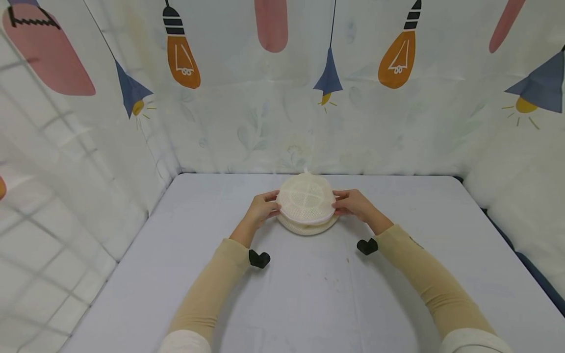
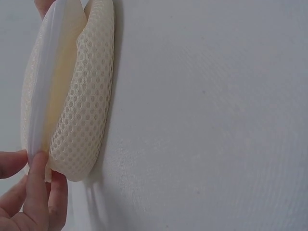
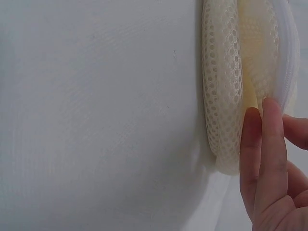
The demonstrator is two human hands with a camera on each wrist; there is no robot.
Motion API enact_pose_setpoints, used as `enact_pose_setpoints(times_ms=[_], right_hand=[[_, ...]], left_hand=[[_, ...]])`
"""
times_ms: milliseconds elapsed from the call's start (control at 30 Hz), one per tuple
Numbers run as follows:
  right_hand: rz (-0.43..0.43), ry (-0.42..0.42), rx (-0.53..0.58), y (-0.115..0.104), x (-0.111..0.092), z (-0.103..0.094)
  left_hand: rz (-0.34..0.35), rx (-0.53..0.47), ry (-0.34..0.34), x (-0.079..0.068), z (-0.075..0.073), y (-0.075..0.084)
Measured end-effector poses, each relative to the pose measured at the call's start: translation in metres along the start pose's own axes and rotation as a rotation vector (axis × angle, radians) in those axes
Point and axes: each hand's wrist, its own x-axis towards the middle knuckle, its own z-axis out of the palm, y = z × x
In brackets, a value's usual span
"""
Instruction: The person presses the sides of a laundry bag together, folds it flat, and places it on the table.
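Observation:
A round cream mesh laundry bag [image 1: 306, 198] stands squat on the table near its back edge, with a white zipper band [image 2: 45, 72] round its upper part. My left hand [image 1: 263, 207] pinches that band at the left side between thumb and fingers. On the opposite side my right hand [image 1: 351, 204] pinches the same band, thumb outside and fingertips inward. Between the upper part and the puffy lower mesh [image 3: 221, 86] a gap shows in both wrist views. The inside of the bag is mostly hidden.
A white cloth covers the table [image 1: 309, 294]. Behind it hangs a pale curtain [image 1: 273, 113] printed with lamps and bulbs, and more curtain closes in the left and right sides. Black heart-shaped pieces [image 1: 259, 259] sit at both wrists.

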Motion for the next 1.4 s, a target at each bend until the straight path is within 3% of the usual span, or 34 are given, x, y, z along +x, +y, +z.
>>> enact_pose_setpoints(times_ms=[433, 533, 867, 1233, 1400], right_hand=[[0.024, 0.008, -0.040, 0.0012, 0.0049, 0.0006], [0.034, 0.018, -0.046, -0.0003, 0.0043, 0.0017], [0.037, 0.019, -0.049, -0.0008, 0.0045, 0.0025], [0.000, -0.022, -0.047, -0.0023, 0.0023, -0.0026], [-0.049, 0.015, -0.066, -0.0017, 0.0051, -0.0045]], left_hand=[[-0.009, 0.047, 0.009, 0.0023, -0.0007, -0.0038], [-0.024, 0.047, -0.004, -0.0026, -0.0006, 0.0019], [-0.020, 0.070, 0.017, 0.0038, 0.0003, -0.0046], [-0.019, 0.042, 0.013, 0.0029, 0.0002, -0.0044], [-0.020, 0.046, 0.021, 0.0025, 0.0002, -0.0044]])
